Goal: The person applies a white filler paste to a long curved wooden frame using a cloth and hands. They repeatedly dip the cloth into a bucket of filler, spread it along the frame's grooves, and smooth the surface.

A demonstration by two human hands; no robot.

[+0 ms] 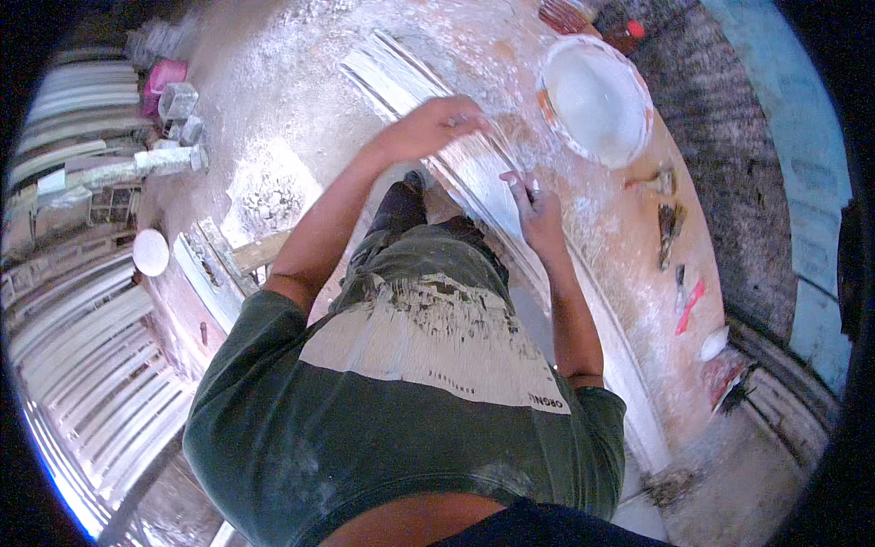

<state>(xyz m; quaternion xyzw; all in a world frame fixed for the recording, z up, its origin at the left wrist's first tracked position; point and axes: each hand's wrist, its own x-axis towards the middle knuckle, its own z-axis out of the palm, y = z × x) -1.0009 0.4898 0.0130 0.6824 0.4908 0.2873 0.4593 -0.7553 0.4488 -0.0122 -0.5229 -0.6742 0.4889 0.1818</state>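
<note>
A long white moulding [401, 77] with grooved edges runs diagonally in front of me, from the upper middle toward the lower right. Over its upper part is my left hand [433, 126], its fingers curled down close to the surface. Anything inside those fingers is hidden. My right hand [541, 217] lies at the moulding's right edge, a little nearer to me, closed on that edge with the thumb on the upper side. Part of its fingers is out of sight. To the right of both hands stands a bucket [550, 123] with white, paste-like material in it.
Brushes [670, 232] and a red-handled tool [690, 307] lie on the orange-brown, white-smeared work surface [629, 301] at right. A bottle with a red cap [635, 30] stands beyond. Long white strips [109, 337] are stacked at left, near a pink container [164, 84].
</note>
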